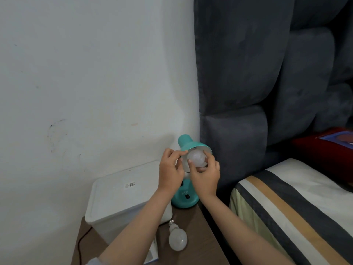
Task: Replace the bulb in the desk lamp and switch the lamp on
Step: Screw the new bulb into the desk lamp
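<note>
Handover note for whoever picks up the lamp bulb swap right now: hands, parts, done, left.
Left hand: fingers on the rim of the teal lamp shade, steadying it.
Right hand: fingers closed around the bulb in the shade.
Second bulb lies loose on the wooden nightstand, in front of the lamp base and beside the white box.
Done: one bulb is out and on the stand. Cannot tell how far the held one is seated, nor which is new.
Left: finish seating the bulb, then press the switch on the base. Lamp is not lit.
</note>
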Available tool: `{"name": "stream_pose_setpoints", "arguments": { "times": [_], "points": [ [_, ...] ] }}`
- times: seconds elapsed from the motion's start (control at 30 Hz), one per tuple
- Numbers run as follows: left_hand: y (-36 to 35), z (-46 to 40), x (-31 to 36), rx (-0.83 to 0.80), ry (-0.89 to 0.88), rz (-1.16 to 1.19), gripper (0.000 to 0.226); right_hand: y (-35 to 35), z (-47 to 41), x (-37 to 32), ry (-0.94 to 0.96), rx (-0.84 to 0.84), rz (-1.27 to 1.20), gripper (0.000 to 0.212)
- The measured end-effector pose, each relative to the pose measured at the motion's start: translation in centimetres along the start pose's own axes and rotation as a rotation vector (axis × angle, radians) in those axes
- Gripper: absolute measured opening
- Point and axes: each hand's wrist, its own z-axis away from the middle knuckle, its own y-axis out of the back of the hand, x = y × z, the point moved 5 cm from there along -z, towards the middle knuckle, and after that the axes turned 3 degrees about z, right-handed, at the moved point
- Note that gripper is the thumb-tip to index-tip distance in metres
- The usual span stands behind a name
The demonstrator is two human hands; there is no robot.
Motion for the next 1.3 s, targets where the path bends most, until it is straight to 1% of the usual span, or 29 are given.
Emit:
{"name": "stream_pose_setpoints", "arguments": {
  "times": [0.13, 0.17, 0.27, 0.33, 0.4, 0.47, 0.53, 0.83, 0.93, 1.0, 1.2, 1.3],
  "points": [
    [0.0, 0.1, 0.0, -0.008, 0.003, -0.005, 0.035, -0.2, 0.5, 0.0, 0.113, -0.04, -0.026, 0.054],
    [0.0, 0.1, 0.0, -0.008, 0.007, -0.003, 0.035, -0.2, 0.6, 0.0, 0.116, -0.038, -0.021, 0.052],
    [-0.1, 0.0, 0.0, -0.013, 0.022, 0.003, 0.035, 0.0, 0.4, 0.1, 0.032, -0.013, -0.033, 0.048],
    [-0.1, 0.0, -0.1, -0.021, 0.027, 0.012, 0.034, -0.2, 0.3, 0.3, -0.026, -0.013, -0.062, 0.049],
    [-0.1, 0.0, -0.1, -0.023, 0.028, 0.016, 0.034, -0.4, 0.6, 0.2, -0.011, -0.013, -0.066, 0.053],
    [0.0, 0.1, 0.0, -0.018, 0.025, 0.007, 0.033, -0.5, 1.0, 0.1, 0.062, -0.018, -0.062, 0.055],
    [0.0, 0.1, 0.0, -0.018, 0.018, -0.011, 0.032, -0.5, 1.2, 0.1, 0.097, -0.033, -0.046, 0.053],
    [-0.2, 0.1, 0.0, -0.022, 0.01, -0.008, 0.033, -0.2, 0.6, 0.4, 0.022, -0.008, -0.033, 0.046],
    [-0.2, 0.1, -0.1, -0.009, 0.014, -0.009, 0.034, -0.5, 0.7, 0.2, 0.119, -0.043, -0.008, 0.053],
    [-0.2, 0.0, -0.2, -0.014, 0.019, -0.011, 0.035, -0.5, 0.9, 0.1, 0.179, -0.07, 0.022, 0.053],
    [-0.2, 0.1, 0.0, -0.031, 0.023, -0.004, 0.034, 0.1, 0.6, 0.4, 0.093, -0.04, -0.013, 0.048],
    [-0.2, 0.2, 0.0, -0.041, 0.035, 0.001, 0.036, 0.0, 0.5, 0.7, 0.056, -0.028, -0.021, 0.049]
  ]
}}
